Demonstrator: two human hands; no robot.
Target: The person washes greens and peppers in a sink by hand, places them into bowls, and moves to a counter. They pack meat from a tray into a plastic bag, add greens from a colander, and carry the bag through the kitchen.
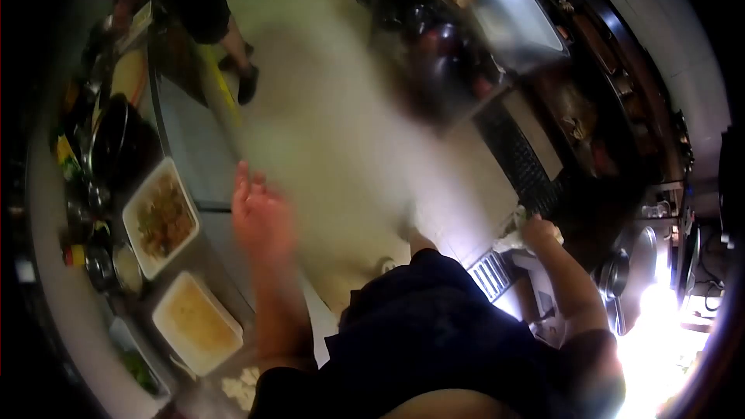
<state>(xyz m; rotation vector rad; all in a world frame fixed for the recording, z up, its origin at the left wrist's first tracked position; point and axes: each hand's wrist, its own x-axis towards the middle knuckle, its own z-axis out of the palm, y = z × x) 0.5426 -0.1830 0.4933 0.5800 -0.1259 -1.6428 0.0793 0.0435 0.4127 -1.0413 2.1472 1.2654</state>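
Observation:
My left hand (pixel 262 213) hangs in the air over the floor, beside the edge of the counter on the left. Its fingers stretch forward, a little blurred, with nothing in them. Nearest to it is a white tub of chopped brown and green food (pixel 164 221). Behind that stands a second white tub (pixel 198 322) with a pale yellow filling. On the other side my right hand (pixel 541 234) is closed around a crumpled whitish cloth (pixel 510 242), held near a cooking station. Part of the cloth is hidden by the fingers.
Another person's leg and dark shoe (pixel 247 84) are at the upper left. A metal tray (pixel 518 19) stands at the upper right, partly blurred. A dark wok or pan (pixel 112 136) rests on the left counter. Bright light glares at the lower right, near hanging pans (pixel 615 273).

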